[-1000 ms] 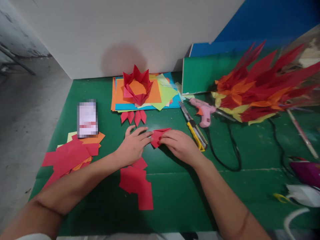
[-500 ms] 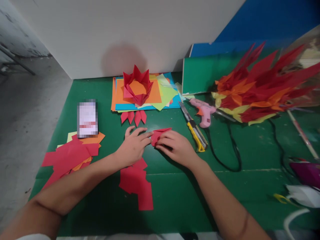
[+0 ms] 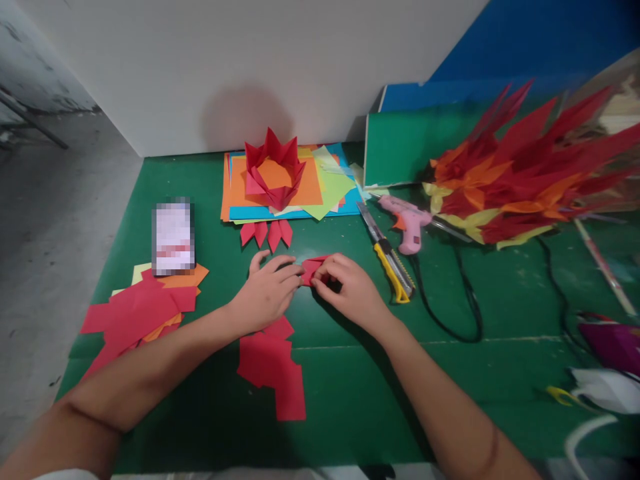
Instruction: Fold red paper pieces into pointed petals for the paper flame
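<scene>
A small folded red paper piece [image 3: 311,268] lies on the green table [image 3: 350,400] between my hands. My left hand [image 3: 267,290] rests flat beside it, fingertips pressing its left edge. My right hand [image 3: 345,288] has its fingers curled and pinched on the piece's right side, covering most of it. Just behind it lie several folded red petals [image 3: 267,233]. A red paper crown shape [image 3: 273,169] stands on a stack of coloured sheets [image 3: 325,190] further back.
Red paper squares [image 3: 273,367] lie near my wrists, and more red and orange scraps [image 3: 140,313] at the left by a phone [image 3: 173,237]. A yellow utility knife [image 3: 390,260], a pink glue gun [image 3: 407,223] with black cord, and a big red-orange paper ornament [image 3: 520,167] occupy the right.
My right hand has drawn in and curled its fingers over the red piece, which now shows less. The left hand has barely moved.
</scene>
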The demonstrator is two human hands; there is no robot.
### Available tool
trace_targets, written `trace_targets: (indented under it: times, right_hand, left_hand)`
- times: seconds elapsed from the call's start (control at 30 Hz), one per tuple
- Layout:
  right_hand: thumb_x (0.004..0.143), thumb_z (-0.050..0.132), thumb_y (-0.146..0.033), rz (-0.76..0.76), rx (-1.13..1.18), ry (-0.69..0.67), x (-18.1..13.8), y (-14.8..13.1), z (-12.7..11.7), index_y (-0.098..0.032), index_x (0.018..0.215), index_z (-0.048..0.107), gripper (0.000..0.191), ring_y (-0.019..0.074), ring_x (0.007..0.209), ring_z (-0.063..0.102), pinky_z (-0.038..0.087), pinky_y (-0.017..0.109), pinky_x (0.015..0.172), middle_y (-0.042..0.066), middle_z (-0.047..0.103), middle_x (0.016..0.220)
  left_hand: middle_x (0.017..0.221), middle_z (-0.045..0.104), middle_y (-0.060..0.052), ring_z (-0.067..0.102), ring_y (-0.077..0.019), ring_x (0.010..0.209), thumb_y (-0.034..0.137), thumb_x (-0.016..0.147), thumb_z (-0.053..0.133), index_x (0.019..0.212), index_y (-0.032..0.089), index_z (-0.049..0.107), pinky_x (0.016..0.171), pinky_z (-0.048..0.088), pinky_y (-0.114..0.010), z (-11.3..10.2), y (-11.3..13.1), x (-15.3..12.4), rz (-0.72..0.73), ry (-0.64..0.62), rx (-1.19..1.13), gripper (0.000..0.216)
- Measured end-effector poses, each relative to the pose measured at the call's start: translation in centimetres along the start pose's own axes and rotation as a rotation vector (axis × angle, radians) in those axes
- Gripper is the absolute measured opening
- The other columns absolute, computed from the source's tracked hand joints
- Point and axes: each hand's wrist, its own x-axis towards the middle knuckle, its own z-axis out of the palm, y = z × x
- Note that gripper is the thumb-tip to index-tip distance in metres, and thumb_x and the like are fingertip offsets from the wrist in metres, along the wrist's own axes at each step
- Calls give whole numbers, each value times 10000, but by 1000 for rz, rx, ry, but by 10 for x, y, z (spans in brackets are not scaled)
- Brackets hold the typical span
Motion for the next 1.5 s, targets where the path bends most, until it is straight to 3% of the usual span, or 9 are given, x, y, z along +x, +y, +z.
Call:
trace_targets:
  times: [0.57, 0.83, 1.0, 1.2, 1.5]
  right_hand:
    - [822, 568, -167, 34, -14, 2, 1, 0, 1, -190, 724, 539, 105, 161, 715, 494, 380, 282, 636, 15, 521, 742]
    - [822, 594, -176, 37, 13, 29, 0, 2, 1, -195, 783, 549, 63, 157, 709, 502, 404, 288, 642, 18, 560, 774]
    - [886, 546, -232, -180, -11, -3, -5, 9, -3, -210, 864, 649, 108, 181, 823, 547, 445, 321, 720, 55, 589, 854]
    - [887, 555, -269, -372, -202, -66, -7, 15, -11, -175, 928, 692, 171, 186, 786, 524, 434, 328, 693, 76, 595, 833]
    - [884, 533, -274, -335, -204, -102, -7, 8, -23, -200, 797, 677, 183, 205, 850, 534, 439, 369, 763, 74, 599, 855]
  left_hand:
    - [1120, 674, 5, 517, -222, 1117, 145, 878, 484, 1014, 275, 665, 1034, 184, -528, -2, -1, -3, 21, 41, -23, 261]
    - [1149, 657, -15, 509, -229, 1133, 129, 872, 472, 1022, 267, 664, 1040, 165, -553, -2, 1, -3, 10, 0, -24, 280]
    - [1154, 653, -2, 509, -222, 1135, 128, 875, 469, 1037, 274, 657, 1058, 134, -555, -3, 2, -4, -2, -4, -23, 288]
    - [1157, 653, -1, 505, -224, 1142, 136, 876, 470, 1031, 276, 664, 1080, 92, -562, -4, 2, -4, -7, -8, -13, 285]
    - [1149, 661, 7, 501, -222, 1156, 133, 888, 458, 996, 280, 673, 1087, 93, -571, -4, 1, -3, -4, 5, -21, 282]
